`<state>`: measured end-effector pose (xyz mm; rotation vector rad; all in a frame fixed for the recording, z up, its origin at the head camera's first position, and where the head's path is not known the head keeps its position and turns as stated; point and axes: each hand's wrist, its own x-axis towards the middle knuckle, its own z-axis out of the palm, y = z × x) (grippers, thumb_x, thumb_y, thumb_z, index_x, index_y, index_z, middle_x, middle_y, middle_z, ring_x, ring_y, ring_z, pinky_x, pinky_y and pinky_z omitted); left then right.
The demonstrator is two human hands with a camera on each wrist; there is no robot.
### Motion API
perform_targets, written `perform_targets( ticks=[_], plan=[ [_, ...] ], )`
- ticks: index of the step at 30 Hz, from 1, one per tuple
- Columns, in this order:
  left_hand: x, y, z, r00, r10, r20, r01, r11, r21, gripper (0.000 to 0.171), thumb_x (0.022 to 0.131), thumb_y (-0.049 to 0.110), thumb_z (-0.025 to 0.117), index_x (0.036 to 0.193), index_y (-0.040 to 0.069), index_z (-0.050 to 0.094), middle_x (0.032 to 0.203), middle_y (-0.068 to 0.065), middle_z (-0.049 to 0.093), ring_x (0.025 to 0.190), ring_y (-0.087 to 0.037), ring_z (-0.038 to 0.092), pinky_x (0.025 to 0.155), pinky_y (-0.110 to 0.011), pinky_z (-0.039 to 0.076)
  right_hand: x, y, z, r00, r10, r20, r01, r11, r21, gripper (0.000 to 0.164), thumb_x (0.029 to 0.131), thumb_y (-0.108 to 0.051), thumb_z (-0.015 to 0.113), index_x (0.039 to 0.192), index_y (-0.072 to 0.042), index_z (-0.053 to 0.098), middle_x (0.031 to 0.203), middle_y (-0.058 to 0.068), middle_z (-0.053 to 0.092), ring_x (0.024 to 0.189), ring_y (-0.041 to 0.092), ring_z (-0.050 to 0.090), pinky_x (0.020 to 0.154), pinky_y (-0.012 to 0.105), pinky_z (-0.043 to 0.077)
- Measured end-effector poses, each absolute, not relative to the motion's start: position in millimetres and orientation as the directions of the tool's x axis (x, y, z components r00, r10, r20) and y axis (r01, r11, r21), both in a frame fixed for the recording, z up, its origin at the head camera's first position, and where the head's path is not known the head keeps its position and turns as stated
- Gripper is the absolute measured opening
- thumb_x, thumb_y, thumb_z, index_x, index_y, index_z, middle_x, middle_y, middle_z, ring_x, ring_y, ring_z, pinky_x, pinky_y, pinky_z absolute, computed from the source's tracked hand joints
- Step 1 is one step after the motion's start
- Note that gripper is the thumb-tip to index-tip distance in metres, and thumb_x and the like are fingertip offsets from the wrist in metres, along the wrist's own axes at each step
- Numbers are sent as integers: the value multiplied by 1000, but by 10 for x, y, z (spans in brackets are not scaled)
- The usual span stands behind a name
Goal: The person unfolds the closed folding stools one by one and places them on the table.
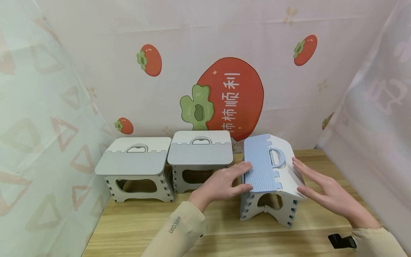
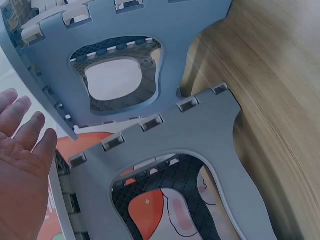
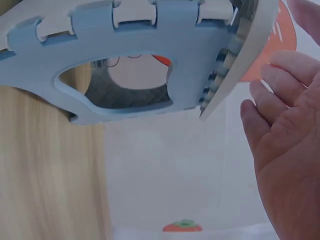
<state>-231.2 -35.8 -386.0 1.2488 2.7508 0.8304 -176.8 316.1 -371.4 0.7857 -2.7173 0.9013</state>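
Observation:
A blue-and-white folding step stool (image 1: 260, 166) stands at the right of the table, its top bent along the middle seam into a ridge. A blue loop handle (image 1: 282, 159) sticks up at that seam. My left hand (image 1: 221, 184) lies along the blue half's left edge, fingers extended. At the opposite side, my right hand (image 1: 330, 194) has its fingertips at the white half's edge, thumb apart from the fingers. In the left wrist view, the left hand (image 2: 22, 170) shows straight fingers beside the stools. Blue stool legs (image 3: 195, 55) fill the upper right wrist view.
Two grey-and-white folding stools stand unfolded side by side, one at the far left (image 1: 131, 162) and one in the middle (image 1: 199, 153). All stand on a wood-grain table (image 1: 224, 235). A cloth backdrop (image 1: 179, 32) printed with red fruit hangs behind.

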Motion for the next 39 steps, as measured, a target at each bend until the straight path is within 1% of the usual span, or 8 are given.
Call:
perform_targets(
  ticks=[3, 6, 12, 16, 19, 25, 31, 39],
  plan=[
    [-2339, -291, -3837, -678, 717, 163, 695, 553, 459, 71, 101, 56, 53, 160, 21, 37, 166, 4, 33, 154, -18, 28, 125, -36, 27, -1818, 3123, -3704, -837, -452, 310, -548, 680, -487, 79, 94, -11, 73, 161, -19, 33, 167, 7, 30, 148, -10, 21, 106, -2, 18],
    [-2357, -239, -3826, -675, 724, 146, 694, 554, 459, 72, 101, 57, 54, 161, 21, 36, 167, 4, 31, 155, -19, 25, 126, -36, 24, -1856, 3099, -3702, -828, -468, 310, -561, 682, -470, 81, 93, -12, 74, 162, -18, 32, 168, 8, 28, 148, -10, 20, 106, -2, 18],
    [-2393, -166, -3832, -657, 741, 141, 714, 551, 431, 74, 100, 57, 55, 162, 22, 33, 168, 7, 27, 156, -15, 20, 126, -30, 19, -1921, 3042, -3693, -811, -506, 292, -583, 659, -475, 85, 92, -13, 75, 163, -18, 29, 170, 6, 23, 150, -8, 16, 108, -1, 16],
    [-2401, -126, -3832, -648, 752, 120, 723, 557, 409, 74, 100, 58, 54, 162, 23, 32, 169, 7, 24, 156, -13, 17, 126, -30, 18, -1953, 2999, -3709, -799, -532, 281, -597, 651, -469, 87, 91, -15, 77, 163, -17, 28, 171, 3, 21, 152, -6, 13, 110, 0, 15],
    [-2406, -104, -3836, -644, 758, 107, 727, 562, 395, 74, 101, 59, 53, 162, 23, 32, 169, 6, 23, 157, -13, 15, 126, -30, 18, -1962, 2976, -3731, -792, -544, 277, -607, 647, -462, 87, 91, -15, 77, 163, -16, 29, 171, 4, 21, 152, -6, 12, 110, 0, 16],
    [-2402, -93, -3833, -642, 761, 99, 731, 567, 379, 74, 101, 60, 50, 162, 23, 32, 169, 7, 22, 157, -13, 14, 126, -30, 19, -1969, 2969, -3767, -791, -545, 278, -606, 637, -476, 85, 92, -15, 77, 163, -15, 29, 171, 4, 21, 151, -6, 13, 109, 0, 17],
    [-2393, -109, -3826, -644, 756, 117, 735, 570, 367, 74, 100, 61, 52, 161, 24, 34, 168, 8, 25, 156, -13, 17, 126, -32, 22, -1970, 2966, -3778, -785, -548, 289, -616, 639, -462, 84, 92, -16, 76, 163, -15, 30, 170, 5, 22, 150, -7, 14, 108, -1, 18],
    [-2400, -94, -3818, -645, 756, 113, 738, 578, 348, 75, 99, 63, 52, 161, 25, 34, 168, 9, 25, 156, -12, 18, 125, -32, 23, -1959, 2977, -3798, -802, -523, 289, -597, 672, -438, 85, 91, -19, 78, 162, -17, 31, 169, 3, 26, 147, -12, 17, 105, -2, 19]
  ],
)
